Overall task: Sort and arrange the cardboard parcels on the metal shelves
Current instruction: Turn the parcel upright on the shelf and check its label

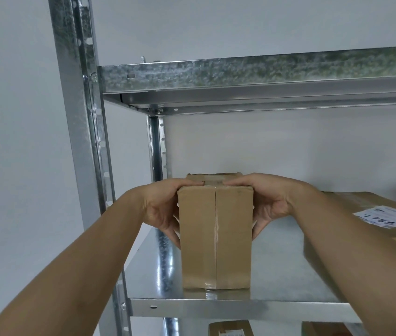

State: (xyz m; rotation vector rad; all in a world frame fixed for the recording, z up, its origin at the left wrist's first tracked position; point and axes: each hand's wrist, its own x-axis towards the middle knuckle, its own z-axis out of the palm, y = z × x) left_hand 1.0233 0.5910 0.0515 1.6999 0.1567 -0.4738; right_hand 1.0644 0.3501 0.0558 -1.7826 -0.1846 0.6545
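Observation:
A tall brown cardboard parcel (216, 238) with a taped centre seam stands upright near the front edge of the middle metal shelf (276, 275). My left hand (165, 207) grips its left side, thumb on top and fingers wrapped along the side. My right hand (264, 202) grips its right side the same way. The two thumbs nearly meet over the tape on the parcel's top.
A larger flat parcel (385, 219) with a white label lies at the right of the same shelf. An upper shelf (252, 73) hangs above. Upright posts (83, 141) stand at the left. Two more parcels (230, 329) show on the shelf below.

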